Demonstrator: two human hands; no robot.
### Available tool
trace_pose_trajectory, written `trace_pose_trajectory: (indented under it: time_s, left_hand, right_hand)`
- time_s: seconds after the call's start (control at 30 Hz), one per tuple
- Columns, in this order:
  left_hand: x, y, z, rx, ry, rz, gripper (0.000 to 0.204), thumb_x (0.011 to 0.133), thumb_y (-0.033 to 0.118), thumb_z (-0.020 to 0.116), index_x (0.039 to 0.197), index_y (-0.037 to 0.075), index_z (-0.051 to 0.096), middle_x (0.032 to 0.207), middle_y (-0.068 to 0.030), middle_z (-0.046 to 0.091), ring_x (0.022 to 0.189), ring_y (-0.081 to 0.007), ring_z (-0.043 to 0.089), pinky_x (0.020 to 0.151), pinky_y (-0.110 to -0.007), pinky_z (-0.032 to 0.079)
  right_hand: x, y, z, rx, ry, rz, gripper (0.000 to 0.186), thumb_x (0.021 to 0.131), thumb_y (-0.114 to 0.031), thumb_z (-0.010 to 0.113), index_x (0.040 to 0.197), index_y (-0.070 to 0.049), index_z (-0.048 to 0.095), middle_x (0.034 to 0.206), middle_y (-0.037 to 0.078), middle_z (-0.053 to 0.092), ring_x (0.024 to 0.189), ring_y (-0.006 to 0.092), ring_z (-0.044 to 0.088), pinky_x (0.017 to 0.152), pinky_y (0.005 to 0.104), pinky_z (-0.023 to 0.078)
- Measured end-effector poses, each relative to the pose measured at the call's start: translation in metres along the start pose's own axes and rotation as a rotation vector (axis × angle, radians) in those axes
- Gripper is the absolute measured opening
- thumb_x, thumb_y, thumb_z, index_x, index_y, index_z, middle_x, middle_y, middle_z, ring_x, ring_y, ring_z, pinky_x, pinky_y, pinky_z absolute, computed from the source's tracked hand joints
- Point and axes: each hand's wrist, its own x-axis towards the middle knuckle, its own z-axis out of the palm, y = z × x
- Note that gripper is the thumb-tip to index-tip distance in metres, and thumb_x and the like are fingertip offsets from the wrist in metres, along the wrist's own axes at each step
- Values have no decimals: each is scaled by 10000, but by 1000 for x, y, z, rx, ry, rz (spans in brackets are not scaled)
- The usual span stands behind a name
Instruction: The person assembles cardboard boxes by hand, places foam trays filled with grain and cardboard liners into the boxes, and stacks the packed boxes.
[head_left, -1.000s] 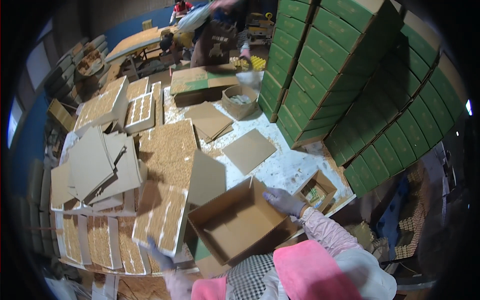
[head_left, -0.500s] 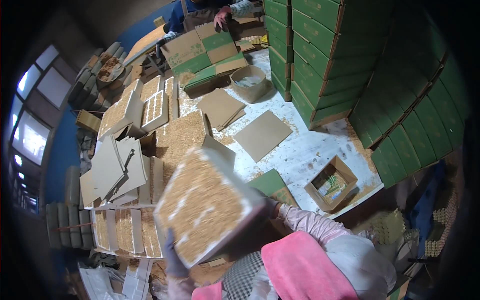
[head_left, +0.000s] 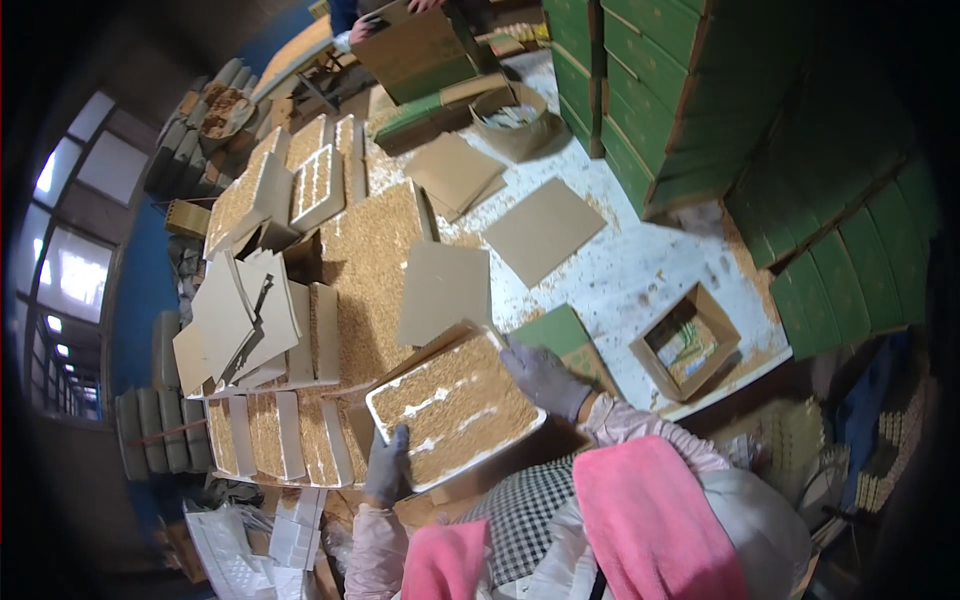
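My left hand (head_left: pixel 388 465), in a grey glove, grips the left side of a white foam tray (head_left: pixel 455 410) filled with tan granules. The tray sits tilted within an open cardboard box (head_left: pixel 430 345), whose far wall rises behind it. My right hand (head_left: pixel 545 375), also gloved, has its fingers at the upper right corner of that box, beside the tray's rim. A loose cardboard sheet (head_left: pixel 443 290) lies just beyond the box, and a green panel (head_left: pixel 550 330) is under and beside my right hand.
Filled trays and layered cardboard (head_left: pixel 230 320) crowd the left. A small box of packets (head_left: pixel 712 368) stands right, near the table edge. Tall stacks of green cartons (head_left: pixel 650 100) line the right. A round container (head_left: pixel 510 135) is farther back. A co-worker's hand (head_left: pixel 362 30) holds a carton at the back.
The foam tray was lifted from the left into the box, blurred half a second ago, and now rests inside. The co-worker's carton was raised upright. My view has shifted.
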Motion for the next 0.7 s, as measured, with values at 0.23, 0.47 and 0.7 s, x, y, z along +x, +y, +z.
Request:
trace_pose_trajectory:
  time_s: [0.23,0.47,0.7]
  left_hand:
    - [61,65,23,1266,326,1015,647,837,189,639,1383,-30,369,1383,-272,416,1289,-404,398,1095,-452,288]
    - [284,27,-15,917,-218,-19,293,810,266,727,844,3,602,706,-31,639,545,-89,541,463,-247,413]
    - [155,123,32,592,37,807,344,912,20,540,1250,-48,544,1167,-160,632,1001,-198,613,912,-316,465]
  right_hand:
    - [4,-4,-3,-13,-148,134,272,952,-195,429,1041,47,517,616,179,568,553,319,588,490,435,443]
    - [-33,29,-78,-175,302,-116,219,875,-226,540,955,-40,623,844,166,639,809,330,631,720,412,511]
    - [-113,157,-147,-847,-387,912,339,808,-260,636,1053,-27,613,1040,166,672,980,308,655,787,418,520]
